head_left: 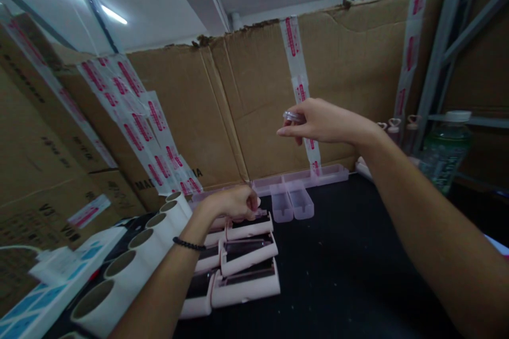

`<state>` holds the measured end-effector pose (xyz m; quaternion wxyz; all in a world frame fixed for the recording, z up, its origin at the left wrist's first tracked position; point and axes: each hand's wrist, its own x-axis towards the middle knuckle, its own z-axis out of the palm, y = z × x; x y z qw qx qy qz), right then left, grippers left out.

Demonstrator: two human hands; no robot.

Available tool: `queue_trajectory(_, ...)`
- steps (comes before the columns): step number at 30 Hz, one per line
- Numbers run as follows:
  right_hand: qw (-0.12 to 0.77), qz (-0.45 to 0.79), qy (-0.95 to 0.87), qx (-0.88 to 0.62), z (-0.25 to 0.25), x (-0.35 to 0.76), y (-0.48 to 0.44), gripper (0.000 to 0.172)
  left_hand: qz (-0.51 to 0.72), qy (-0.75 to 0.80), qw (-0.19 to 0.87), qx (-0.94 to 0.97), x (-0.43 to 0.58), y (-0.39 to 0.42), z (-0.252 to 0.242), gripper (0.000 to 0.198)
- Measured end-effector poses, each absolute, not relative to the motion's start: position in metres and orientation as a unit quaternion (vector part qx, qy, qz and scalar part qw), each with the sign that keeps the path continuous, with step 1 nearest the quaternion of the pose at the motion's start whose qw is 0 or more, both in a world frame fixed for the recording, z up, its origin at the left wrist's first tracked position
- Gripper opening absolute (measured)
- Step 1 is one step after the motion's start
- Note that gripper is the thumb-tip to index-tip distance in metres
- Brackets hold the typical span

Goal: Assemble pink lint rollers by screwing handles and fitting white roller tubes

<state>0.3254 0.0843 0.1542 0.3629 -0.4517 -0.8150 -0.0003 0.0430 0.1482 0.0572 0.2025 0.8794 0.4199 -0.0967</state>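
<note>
My right hand (314, 121) is raised in front of the cardboard wall, its fingers closed around a small clear round plastic piece (293, 116). Lower and to the left, my left hand (236, 202), with a dark bead bracelet at its wrist, is closed over the far end of the rows of pale pink cases (248, 288). Its fingertips are bent down at the farthest case, and what they grip is too small to make out. The cases have dark, glossy insides. Just beyond that hand are translucent pink trays (303, 202) with compartments.
White tubes (121, 264) stand in a row left of the cases, beside a white and blue power strip (59, 288) with a plug. Taped cardboard (254, 111) walls the back. A green-labelled bottle (447, 151) and heart-topped pink items (393, 130) stand beyond my right forearm.
</note>
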Motion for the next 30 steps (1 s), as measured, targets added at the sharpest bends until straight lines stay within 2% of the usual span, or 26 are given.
queue_trajectory(9, 0.362, -0.009, -0.812, -0.458, 0.158, 0.326, 0.078, 0.029, -0.084, 0.392, 0.188, 0.897, 0.040, 0.154, 0.036, 0.018)
queue_trajectory(18, 0.338, 0.001, -0.820, -0.461, 0.161, 0.327, 0.073, 0.029, -0.067, 0.407, 0.174, 0.894, 0.044, 0.144, 0.041, 0.016)
queue_trajectory(25, 0.334, 0.004, -0.822, -0.462, 0.160, 0.326, 0.074, 0.031, -0.001, 0.422, 0.136, 0.897, 0.048, 0.136, 0.050, 0.017)
queue_trajectory(30, 0.329, 0.009, -0.824, -0.461, 0.161, 0.325, 0.073, 0.029, -0.008, 0.417, 0.152, 0.896, 0.044, 0.137, 0.044, 0.020)
